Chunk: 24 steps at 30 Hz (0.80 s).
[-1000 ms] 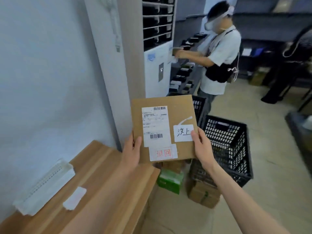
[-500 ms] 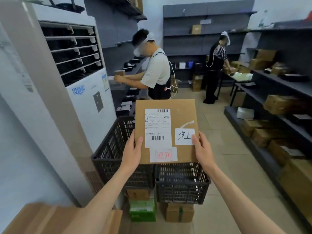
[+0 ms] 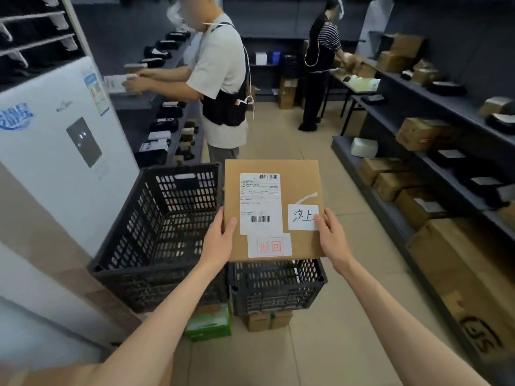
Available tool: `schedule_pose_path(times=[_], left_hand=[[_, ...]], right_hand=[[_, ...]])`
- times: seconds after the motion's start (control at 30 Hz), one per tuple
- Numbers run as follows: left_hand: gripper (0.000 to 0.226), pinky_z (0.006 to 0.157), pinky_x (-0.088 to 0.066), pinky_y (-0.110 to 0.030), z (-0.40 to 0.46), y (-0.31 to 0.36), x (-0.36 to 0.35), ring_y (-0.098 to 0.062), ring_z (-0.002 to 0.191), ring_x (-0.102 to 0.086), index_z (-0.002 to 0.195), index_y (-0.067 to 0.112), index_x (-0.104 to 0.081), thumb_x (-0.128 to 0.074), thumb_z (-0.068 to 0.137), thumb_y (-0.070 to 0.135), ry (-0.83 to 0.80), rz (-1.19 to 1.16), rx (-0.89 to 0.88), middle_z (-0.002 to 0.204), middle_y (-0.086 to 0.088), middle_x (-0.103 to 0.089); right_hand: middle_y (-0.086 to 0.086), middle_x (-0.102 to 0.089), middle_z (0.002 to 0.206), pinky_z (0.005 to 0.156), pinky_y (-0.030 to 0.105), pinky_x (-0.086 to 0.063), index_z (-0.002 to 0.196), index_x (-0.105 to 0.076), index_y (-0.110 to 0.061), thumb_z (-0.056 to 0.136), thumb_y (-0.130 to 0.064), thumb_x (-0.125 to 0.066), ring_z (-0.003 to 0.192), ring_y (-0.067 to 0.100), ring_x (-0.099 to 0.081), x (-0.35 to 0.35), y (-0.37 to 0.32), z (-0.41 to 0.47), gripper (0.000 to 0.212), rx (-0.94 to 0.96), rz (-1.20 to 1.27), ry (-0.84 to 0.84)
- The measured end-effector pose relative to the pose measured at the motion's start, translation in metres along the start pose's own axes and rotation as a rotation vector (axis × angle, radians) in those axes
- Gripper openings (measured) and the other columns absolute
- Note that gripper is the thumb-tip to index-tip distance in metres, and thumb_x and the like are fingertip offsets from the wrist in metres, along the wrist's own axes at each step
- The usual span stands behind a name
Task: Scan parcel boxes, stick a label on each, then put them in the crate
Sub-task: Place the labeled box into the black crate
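Observation:
I hold a flat brown parcel box (image 3: 299, 185) out in front of me, above the gap between two black crates. It carries a white shipping label (image 3: 259, 203), a handwritten white sticker (image 3: 302, 217) and a red-stamped label (image 3: 269, 246). My left hand (image 3: 220, 240) grips the box's left edge, thumb on top. My right hand (image 3: 333, 238) grips the right edge, thumb on the handwritten sticker. The larger black crate (image 3: 156, 227) stands to the left. The smaller black crate (image 3: 276, 282) sits just below the box.
A white floor-standing air conditioner (image 3: 55, 151) is on the left. A person in a white shirt (image 3: 220, 79) works at the left shelves behind the crates. Another person (image 3: 320, 65) stands further back. Shelves with cardboard boxes (image 3: 418, 176) line the right. A green carton (image 3: 209, 324) lies under the crates.
My view has swung right, away from the wooden table, and down toward the crates. The box stays held in both hands and is now over the crates.

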<state>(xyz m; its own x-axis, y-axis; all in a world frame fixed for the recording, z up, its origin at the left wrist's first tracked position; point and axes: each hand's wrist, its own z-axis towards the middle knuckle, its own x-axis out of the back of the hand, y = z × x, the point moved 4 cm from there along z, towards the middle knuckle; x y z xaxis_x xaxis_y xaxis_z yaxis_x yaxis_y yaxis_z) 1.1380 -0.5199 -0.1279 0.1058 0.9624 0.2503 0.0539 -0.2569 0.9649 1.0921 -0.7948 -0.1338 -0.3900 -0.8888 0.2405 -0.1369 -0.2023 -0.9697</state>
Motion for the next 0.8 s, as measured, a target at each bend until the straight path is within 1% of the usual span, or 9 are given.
schedule_pose_path(times=[0.07,0.17,0.2,0.3,0.4,0.53,0.6,0.67,0.8], left_hand=[[0.052,0.106,-0.046,-0.035,0.013,-0.013,-0.014,-0.015,0.131,-0.051,0.159,0.031,-0.028,-0.039,0.109,0.038,-0.022,0.021,0.046,0.15,0.009,-0.049],[0.048,0.086,-0.047,-0.02,0.03,-0.033,-0.036,-0.01,0.118,-0.055,0.157,0.03,-0.034,-0.039,0.11,0.035,-0.052,0.056,0.089,0.144,0.008,-0.052],[0.047,0.085,-0.047,-0.019,0.037,-0.039,-0.043,-0.009,0.115,-0.056,0.156,0.029,-0.036,-0.039,0.11,0.035,-0.05,0.09,0.103,0.143,0.005,-0.052],[0.046,0.092,-0.047,-0.029,0.057,-0.062,-0.064,-0.01,0.107,-0.057,0.154,0.029,-0.039,-0.039,0.109,0.038,-0.034,0.188,0.165,0.137,-0.004,-0.049],[0.048,0.098,-0.047,-0.032,0.069,-0.082,-0.085,-0.011,0.111,-0.054,0.154,0.029,-0.039,-0.041,0.108,0.039,-0.019,0.227,0.23,0.138,-0.003,-0.048],[0.05,0.105,-0.045,-0.04,0.083,-0.109,-0.105,-0.013,0.115,-0.049,0.156,0.028,-0.035,-0.044,0.108,0.038,-0.007,0.268,0.319,0.142,-0.002,-0.046],[0.052,0.108,-0.046,-0.046,0.087,-0.124,-0.113,-0.014,0.121,-0.051,0.157,0.031,-0.032,-0.045,0.107,0.038,-0.008,0.266,0.345,0.145,-0.001,-0.046],[0.056,0.11,-0.045,-0.05,0.089,-0.135,-0.121,-0.015,0.129,-0.05,0.158,0.035,-0.026,-0.047,0.106,0.037,-0.015,0.251,0.375,0.148,0.003,-0.047],[0.056,0.113,-0.041,-0.045,0.095,-0.158,-0.13,-0.016,0.135,-0.048,0.159,0.031,-0.024,-0.046,0.108,0.027,-0.026,0.247,0.446,0.149,0.007,-0.049]], right_hand=[[-0.004,-0.066,0.123,0.076,0.008,-0.045,0.136,-0.055,-0.014,0.107,-0.025,-0.047,0.1,0.0,-0.061,0.002,0.017,0.012,0.032,-0.031,-0.024,0.014],[-0.005,-0.068,0.113,0.068,0.005,-0.044,0.13,-0.06,-0.013,0.107,-0.022,-0.048,0.092,-0.005,-0.06,0.007,0.045,0.032,0.027,-0.072,-0.065,0.028],[-0.005,-0.068,0.113,0.068,0.006,-0.045,0.13,-0.06,-0.015,0.107,-0.024,-0.048,0.093,-0.005,-0.06,0.008,0.055,0.038,0.027,-0.093,-0.067,0.019],[-0.008,-0.067,0.116,0.067,0.01,-0.047,0.131,-0.057,-0.025,0.107,-0.029,-0.047,0.097,-0.004,-0.06,0.008,0.088,0.061,0.026,-0.163,-0.062,-0.033],[-0.015,-0.066,0.111,0.067,0.009,-0.046,0.124,-0.056,-0.032,0.107,-0.028,-0.048,0.094,-0.004,-0.059,0.01,0.114,0.084,0.019,-0.212,-0.079,-0.069],[-0.019,-0.064,0.106,0.063,0.005,-0.043,0.126,-0.057,-0.031,0.106,-0.027,-0.05,0.09,-0.005,-0.058,0.009,0.147,0.109,0.022,-0.292,-0.108,-0.11],[-0.016,-0.063,0.108,0.064,0.004,-0.042,0.132,-0.054,-0.031,0.106,-0.025,-0.051,0.089,-0.006,-0.056,0.009,0.162,0.117,0.026,-0.316,-0.129,-0.131],[-0.01,-0.063,0.115,0.066,0.008,-0.042,0.137,-0.053,-0.026,0.106,-0.025,-0.05,0.093,0.002,-0.059,0.006,0.179,0.125,0.032,-0.347,-0.154,-0.158],[-0.006,-0.063,0.12,0.069,0.011,-0.041,0.138,-0.053,-0.021,0.106,-0.025,-0.048,0.097,0.006,-0.059,-0.004,0.207,0.132,0.032,-0.384,-0.227,-0.19]])
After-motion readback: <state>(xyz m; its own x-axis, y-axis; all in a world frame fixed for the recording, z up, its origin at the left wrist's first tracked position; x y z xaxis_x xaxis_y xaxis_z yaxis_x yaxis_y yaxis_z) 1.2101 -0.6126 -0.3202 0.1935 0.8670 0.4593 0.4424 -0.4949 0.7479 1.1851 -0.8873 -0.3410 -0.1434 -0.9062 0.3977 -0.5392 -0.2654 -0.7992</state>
